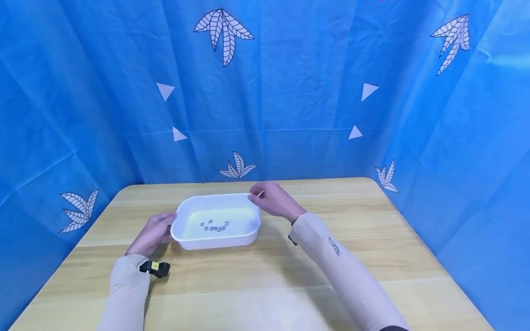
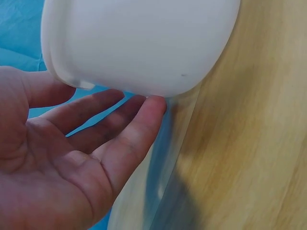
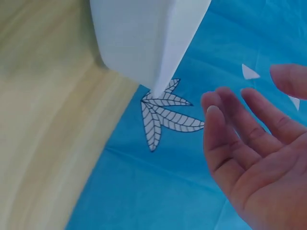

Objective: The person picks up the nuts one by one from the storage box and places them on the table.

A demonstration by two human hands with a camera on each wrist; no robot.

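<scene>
This place looks like a booth closed by cloth, such as for making recordings; what kind of room is around it, I cannot tell. Blue curtains [image 1: 306,92] hang beyond the far edge of the table [image 1: 227,285] and along its left and right edges. They carry white leaf drawings [image 1: 238,165] and white triangles [image 1: 368,91]. The table has a pale wood-grain top and rounded far corners. Toward its left edge, a black device [image 1: 162,270] sits at the cuff of a person's left sleeve [image 1: 129,287].
</scene>
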